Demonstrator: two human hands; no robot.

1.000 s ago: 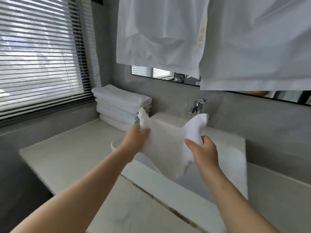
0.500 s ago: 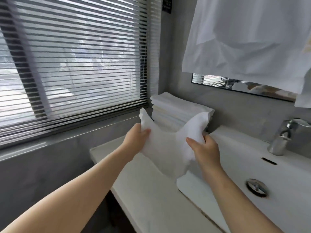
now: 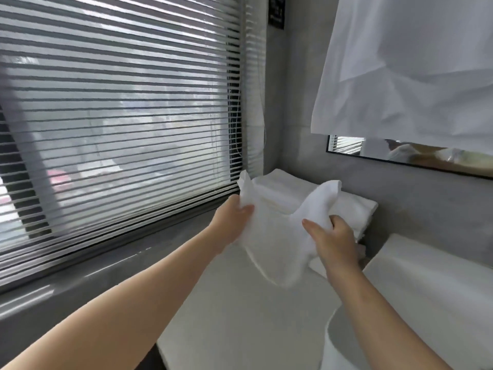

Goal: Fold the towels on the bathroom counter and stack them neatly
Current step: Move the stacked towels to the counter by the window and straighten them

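Nearest the camera, two bare forearms reach forward over the pale worktop (image 3: 240,316). The left hand (image 3: 232,220) grasps one upper corner of a white towel (image 3: 277,247), thumb laid across the cloth and fingers hidden behind it. The right hand (image 3: 333,239) grasps the other upper corner, fingers curled round bunched cloth with the thumb on the near side. The towel hangs slack between the two hands, sagging in the middle, its lower edge clear of the worktop; each gripped corner stands up in a peak above its hand. At lower right, the rim of a white basin (image 3: 416,303) adjoins the worktop.

Just behind the held towel, a stack of folded white towels (image 3: 352,206) sits in the corner of the worktop against the grey wall; whether the held towel touches it cannot be told. To the left, a slatted blind (image 3: 120,116) covers the window. Above right, a white cloth (image 3: 413,62) hangs over a mirror (image 3: 426,156).
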